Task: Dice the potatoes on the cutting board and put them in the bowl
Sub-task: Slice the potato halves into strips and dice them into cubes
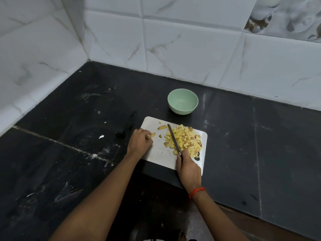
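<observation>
Nearest, lower centre: left hand [139, 141], fingers curled round a potato strip [152, 135] at the board's left edge; right hand [188, 168], fingers wrapped round the knife [174, 140] handle, red wrist thread [197, 191] below it.

Filling most of the frame: black counter [69, 119], streaked with pale marks.

Centre: cutting board [159, 152], flat, near edge close to the counter's front edge.

Above the board, apart from it: green bowl [173, 108], upright, nothing inside.

Right half of board: diced potato pile [187, 140], knife blade across its left side, tip toward upper frame.

Upper left of board: one uncut wedge [162, 127] and loose small pieces [160, 136].

Judged stage: dicing nearly done, transfer not begun.

Hazards:
- Nicked left fingertip while cutting so short a strip; keep fingertips tucked.
- Dice spilled onto the counter during transfer, owing to the gap between board and bowl; set the bowl against the board first.
- Dice pushed off the board's right edge by a careless blade sweep.
</observation>
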`<state>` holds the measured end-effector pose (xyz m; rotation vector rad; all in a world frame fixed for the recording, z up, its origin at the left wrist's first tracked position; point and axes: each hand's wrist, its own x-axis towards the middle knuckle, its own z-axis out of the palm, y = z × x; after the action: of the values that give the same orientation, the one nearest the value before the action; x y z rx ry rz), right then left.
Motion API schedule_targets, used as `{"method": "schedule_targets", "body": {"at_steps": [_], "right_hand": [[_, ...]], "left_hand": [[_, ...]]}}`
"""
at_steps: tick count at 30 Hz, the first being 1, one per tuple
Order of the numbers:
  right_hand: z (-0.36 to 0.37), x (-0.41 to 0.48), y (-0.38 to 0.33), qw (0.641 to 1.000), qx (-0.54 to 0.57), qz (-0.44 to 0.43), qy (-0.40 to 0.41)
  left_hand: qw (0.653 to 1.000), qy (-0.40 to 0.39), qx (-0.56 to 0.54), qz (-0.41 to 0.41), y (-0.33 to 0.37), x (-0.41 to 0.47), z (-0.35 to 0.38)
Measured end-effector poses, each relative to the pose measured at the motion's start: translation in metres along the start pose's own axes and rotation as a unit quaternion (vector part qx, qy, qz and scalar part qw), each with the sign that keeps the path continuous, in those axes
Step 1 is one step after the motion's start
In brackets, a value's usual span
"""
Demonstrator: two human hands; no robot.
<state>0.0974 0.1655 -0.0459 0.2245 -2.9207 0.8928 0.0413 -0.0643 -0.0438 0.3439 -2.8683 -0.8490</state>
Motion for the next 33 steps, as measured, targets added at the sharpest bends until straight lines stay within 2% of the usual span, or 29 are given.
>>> {"method": "schedule_targets", "body": {"at_steps": [4,8,13,16,22,28,33], "right_hand": [[0.004,0.000,-0.001,0.999,-0.023,-0.039,-0.027],[0.011,-0.008,-0.011,0.987,-0.083,-0.103,-0.093],[0.009,-0.005,-0.022,0.989,-0.126,-0.014,-0.080],[0.009,-0.003,-0.027,0.993,-0.091,0.032,-0.067],[0.016,-0.008,-0.033,0.997,-0.054,-0.032,-0.050],[0.022,0.002,-0.045,0.992,-0.088,-0.039,-0.078],[0.027,0.008,-0.056,0.980,-0.159,-0.042,-0.116]], "left_hand": [[0.999,0.029,-0.009,-0.044,-0.004,-0.024,-0.001],[0.997,0.056,-0.029,-0.038,-0.006,-0.032,0.002],[0.998,0.053,-0.037,-0.005,-0.007,-0.031,0.005],[0.998,0.034,-0.054,0.019,0.002,-0.030,0.011],[0.991,0.075,-0.113,0.002,0.006,-0.038,0.024],[0.991,0.067,-0.112,0.011,0.002,-0.036,0.023],[0.993,0.058,-0.100,0.020,0.000,-0.035,0.023]]}}
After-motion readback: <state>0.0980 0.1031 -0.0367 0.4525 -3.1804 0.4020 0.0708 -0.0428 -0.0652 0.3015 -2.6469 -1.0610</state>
